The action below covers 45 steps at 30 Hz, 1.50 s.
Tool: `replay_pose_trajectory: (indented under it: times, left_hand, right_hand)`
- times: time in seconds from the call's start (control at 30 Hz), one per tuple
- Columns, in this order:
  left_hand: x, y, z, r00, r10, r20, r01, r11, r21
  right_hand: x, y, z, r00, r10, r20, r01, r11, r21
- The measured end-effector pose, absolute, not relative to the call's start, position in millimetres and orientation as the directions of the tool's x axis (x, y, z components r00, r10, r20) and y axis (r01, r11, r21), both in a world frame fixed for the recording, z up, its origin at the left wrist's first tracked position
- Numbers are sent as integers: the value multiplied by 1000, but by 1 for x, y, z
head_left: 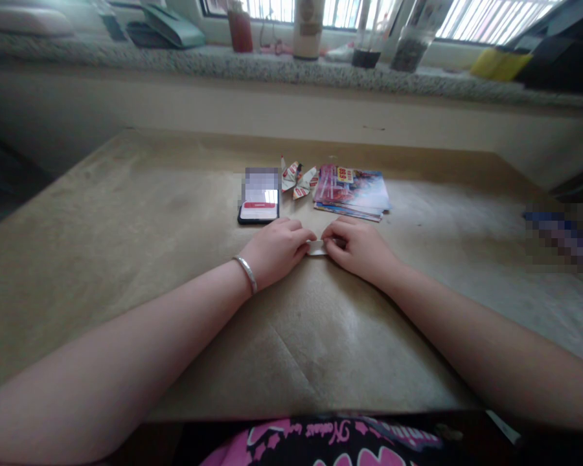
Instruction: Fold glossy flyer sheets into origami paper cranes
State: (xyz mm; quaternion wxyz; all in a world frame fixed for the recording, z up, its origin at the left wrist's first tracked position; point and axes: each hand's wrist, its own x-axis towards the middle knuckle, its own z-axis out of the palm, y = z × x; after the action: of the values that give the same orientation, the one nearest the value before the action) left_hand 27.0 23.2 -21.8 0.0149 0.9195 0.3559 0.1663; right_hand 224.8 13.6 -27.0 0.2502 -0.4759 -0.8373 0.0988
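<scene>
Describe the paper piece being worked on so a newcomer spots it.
On the brown table, look nearer the person than the phone and the stack of leaflets. The left hand and right hand press a small white paper piece between fingertips; unlike the red-printed folded figures behind, it is plain.

Just past your left hand (276,249) lies a phone (258,204). Past your right hand (359,249) lies a pile of flyers (352,192), a folded paper bird (298,179) between the two. Your hands leave no gap: both pinch a paper piece (317,247). To each side the table (126,259) gives you room.
</scene>
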Motion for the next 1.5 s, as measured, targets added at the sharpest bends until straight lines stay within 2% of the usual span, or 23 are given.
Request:
replay_pose_trajectory:
  times: [0.27,0.5,0.9,1.23,1.5]
  left_hand:
    - [25,26,-25,671,657,344,636,-748,188]
    - [26,28,-26,706,634,316,630,-766,131]
    - [24,26,-25,699,624,348,612,-774,159]
    - [22,24,-22,724,577,377,586,-804,106]
    - [24,26,-21,742,584,329,616,-788,11]
  right_hand:
    - [226,12,-28,-369,869,329,756,487,-437]
    - [228,11,-28,-395,859,326,775,502,-383]
    - [232,13,-31,-427,838,340,725,542,-425]
    - [232,9,-29,-470,749,468,698,640,-322]
    - [228,9,-28,-487,778,397,698,620,-359]
